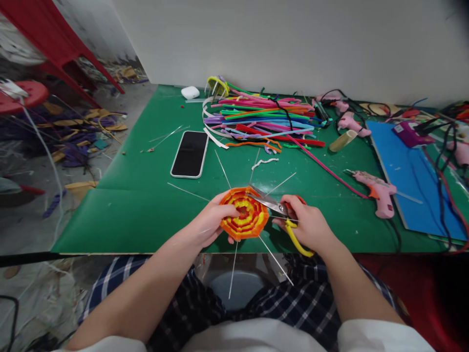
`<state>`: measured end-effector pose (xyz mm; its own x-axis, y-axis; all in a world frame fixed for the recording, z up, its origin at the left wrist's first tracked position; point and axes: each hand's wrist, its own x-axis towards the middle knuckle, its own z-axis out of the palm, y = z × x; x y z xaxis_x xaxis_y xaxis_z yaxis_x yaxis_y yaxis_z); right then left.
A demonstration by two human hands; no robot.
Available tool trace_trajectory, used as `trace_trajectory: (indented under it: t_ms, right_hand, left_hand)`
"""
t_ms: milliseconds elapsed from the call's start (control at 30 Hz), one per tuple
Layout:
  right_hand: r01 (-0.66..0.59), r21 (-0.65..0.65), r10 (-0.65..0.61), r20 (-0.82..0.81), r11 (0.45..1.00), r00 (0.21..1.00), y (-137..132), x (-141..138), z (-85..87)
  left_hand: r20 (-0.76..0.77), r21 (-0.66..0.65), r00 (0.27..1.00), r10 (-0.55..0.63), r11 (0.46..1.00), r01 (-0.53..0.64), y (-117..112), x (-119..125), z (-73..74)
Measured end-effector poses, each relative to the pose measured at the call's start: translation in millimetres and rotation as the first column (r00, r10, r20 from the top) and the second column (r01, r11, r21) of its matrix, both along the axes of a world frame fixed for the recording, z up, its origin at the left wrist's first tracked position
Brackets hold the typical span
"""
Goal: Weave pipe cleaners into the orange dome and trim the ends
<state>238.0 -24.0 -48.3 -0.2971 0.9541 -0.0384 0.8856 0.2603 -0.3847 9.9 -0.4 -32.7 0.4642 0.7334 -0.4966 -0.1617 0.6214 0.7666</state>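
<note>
My left hand point(216, 220) grips an octagonal disc point(252, 227) wound in orange, yellow and red rings, the thumb pressed near its centre. Thin pale spokes point(274, 259) stick out all round the disc. In my right hand point(306, 220) is a pair of scissors point(273, 204) with orange and yellow handles. Its blades reach over the disc's upper right edge; I cannot tell whether they touch it. A short white fuzzy strip point(264, 162) lies just beyond the disc.
A phone point(189, 154) lies to the left on the green table point(146, 205). Behind are bundled colourful pipe cleaners point(256, 115) and a white earbud case point(190, 92). Rightward lie a pink glue gun point(383, 195), a blue board point(399, 181) and black cables point(445, 186).
</note>
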Motion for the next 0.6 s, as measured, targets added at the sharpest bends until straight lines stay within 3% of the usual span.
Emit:
trace_trajectory:
  t_ms: [600]
  right_hand:
    - [0.016,-0.034,-0.017,-0.016,0.999,1.000,1.0,-0.9,1.3]
  left_hand:
    - [-0.022,-0.021,0.999,0.028,0.999,-0.029,0.8,1.7,2.5]
